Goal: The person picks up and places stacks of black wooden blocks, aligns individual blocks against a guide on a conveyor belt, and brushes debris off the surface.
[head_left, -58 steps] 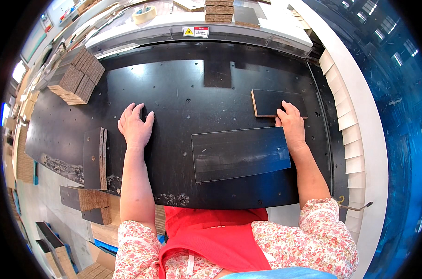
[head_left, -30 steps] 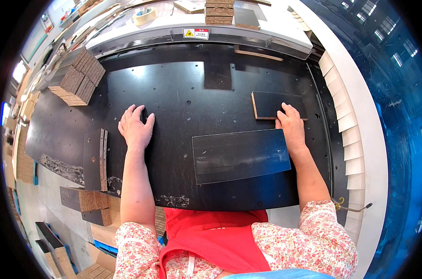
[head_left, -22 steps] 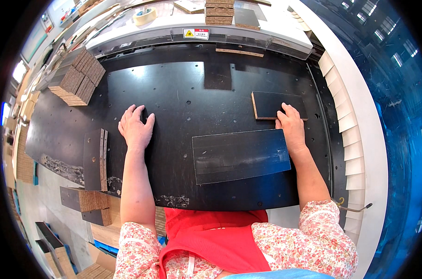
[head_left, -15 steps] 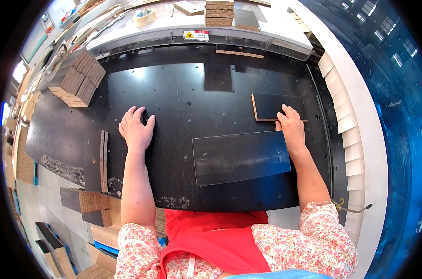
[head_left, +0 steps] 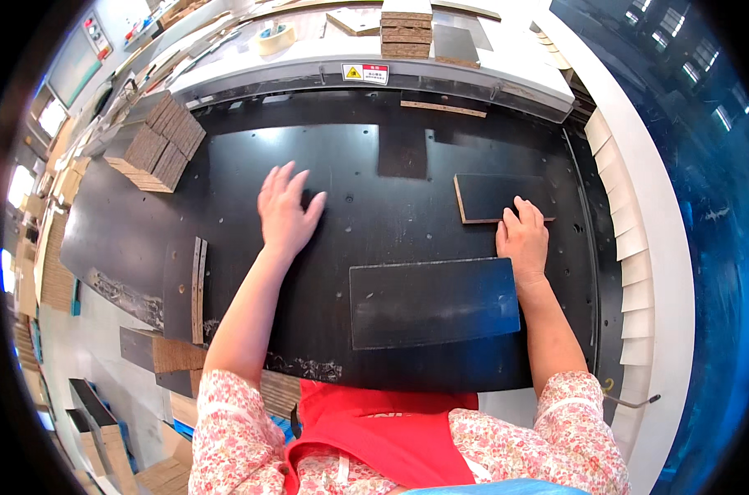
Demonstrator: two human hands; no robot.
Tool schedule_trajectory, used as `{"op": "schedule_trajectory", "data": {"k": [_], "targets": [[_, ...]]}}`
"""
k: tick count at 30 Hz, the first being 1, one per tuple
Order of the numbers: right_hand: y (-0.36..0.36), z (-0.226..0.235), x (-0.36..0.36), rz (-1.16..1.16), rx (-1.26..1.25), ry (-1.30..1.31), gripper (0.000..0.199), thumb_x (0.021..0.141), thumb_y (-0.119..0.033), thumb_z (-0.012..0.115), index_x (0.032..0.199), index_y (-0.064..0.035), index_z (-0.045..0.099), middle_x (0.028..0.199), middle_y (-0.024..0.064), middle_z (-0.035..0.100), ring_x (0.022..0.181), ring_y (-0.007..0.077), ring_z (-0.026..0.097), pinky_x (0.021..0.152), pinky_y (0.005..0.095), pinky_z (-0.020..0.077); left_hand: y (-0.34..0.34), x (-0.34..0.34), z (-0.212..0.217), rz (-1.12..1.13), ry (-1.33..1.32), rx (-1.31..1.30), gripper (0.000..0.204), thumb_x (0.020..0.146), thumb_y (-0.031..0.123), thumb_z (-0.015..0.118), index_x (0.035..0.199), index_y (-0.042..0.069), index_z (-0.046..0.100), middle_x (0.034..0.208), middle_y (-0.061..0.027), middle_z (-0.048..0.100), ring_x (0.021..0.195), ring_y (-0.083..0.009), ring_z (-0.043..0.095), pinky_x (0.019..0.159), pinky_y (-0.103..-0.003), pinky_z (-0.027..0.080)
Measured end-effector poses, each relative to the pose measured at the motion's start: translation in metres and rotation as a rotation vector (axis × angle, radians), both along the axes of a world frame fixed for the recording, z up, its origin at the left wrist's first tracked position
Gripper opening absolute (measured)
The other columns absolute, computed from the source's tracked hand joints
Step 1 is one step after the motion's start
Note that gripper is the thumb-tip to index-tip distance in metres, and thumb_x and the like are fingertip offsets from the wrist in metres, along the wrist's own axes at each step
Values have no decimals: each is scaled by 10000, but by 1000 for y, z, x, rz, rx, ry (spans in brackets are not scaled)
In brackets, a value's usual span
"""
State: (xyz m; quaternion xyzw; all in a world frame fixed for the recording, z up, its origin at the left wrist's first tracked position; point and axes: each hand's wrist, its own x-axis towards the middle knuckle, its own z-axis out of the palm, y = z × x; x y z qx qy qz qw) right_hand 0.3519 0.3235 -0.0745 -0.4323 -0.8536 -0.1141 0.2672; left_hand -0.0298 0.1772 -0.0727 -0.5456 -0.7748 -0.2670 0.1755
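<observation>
My left hand [head_left: 290,213] is held over the black tabletop [head_left: 308,330], its fingers spread and nothing in them. My right hand [head_left: 524,246] grips the near edge of a small dark board [head_left: 490,191], with fingertips on its top and the thumb at its edge. The board's light brown core shows along its left and near sides. A larger dark panel [head_left: 434,305] lies flat closer to me, its right end beside my right wrist.
At the left edge, a dark board with drilled holes in its pale edge [head_left: 200,290] lies by a stack of board blocks [head_left: 156,144]. Another strip [head_left: 443,108] sits at the back. Beyond are stacked blocks [head_left: 406,29] and a tape roll [head_left: 273,40]. White flaps [head_left: 626,239] line the right side.
My left hand has moved right and forward across the tabletop. The larger panel has turned slightly and come a little nearer. My right hand stays at the small board; the view has shifted slightly.
</observation>
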Motion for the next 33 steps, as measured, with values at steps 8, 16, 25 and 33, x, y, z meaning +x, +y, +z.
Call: {"op": "schedule_trajectory", "data": {"k": [8, 16, 25, 33], "targets": [[3, 11, -10, 36, -100, 137, 208, 844, -120, 668, 1026, -22, 692, 1290, 103, 584, 1253, 304, 508, 990, 459, 424, 158, 18, 15, -397, 72, -78, 575, 893, 411, 648, 1330, 49, 557, 1482, -139, 453, 1396, -352, 372, 1140, -474, 324], [4, 13, -10, 25, -141, 167, 208, 837, -104, 671, 1023, -13, 691, 1286, 98, 588, 1254, 297, 509, 1008, 458, 405, 245, 28, 6, -354, 92, -191, 725, 897, 518, 589, 1450, 75, 438, 1522, -104, 409, 1417, -303, 351, 1136, -479, 323], [11, 9, -5, 44, -140, 211, 207, 833, -115, 668, 1013, -16, 690, 1289, 100, 596, 1262, 295, 510, 1008, 456, 409, 185, 41, 12, -333, 74, 17, 444, 830, 265, 695, 1202, 28, 651, 1133, -116, 597, 1089, -325, 552, 960, -429, 457], [8, 5, -7, 1, -22, 122, 200, 846, -158, 659, 1004, -44, 706, 1287, 47, 601, 1168, 271, 535, 955, 436, 442, 55, 34, 12, -238, -30, 54, 309, 776, 168, 729, 1057, 44, 689, 1080, -135, 586, 1086, -360, 537, 953, -446, 442]]}}
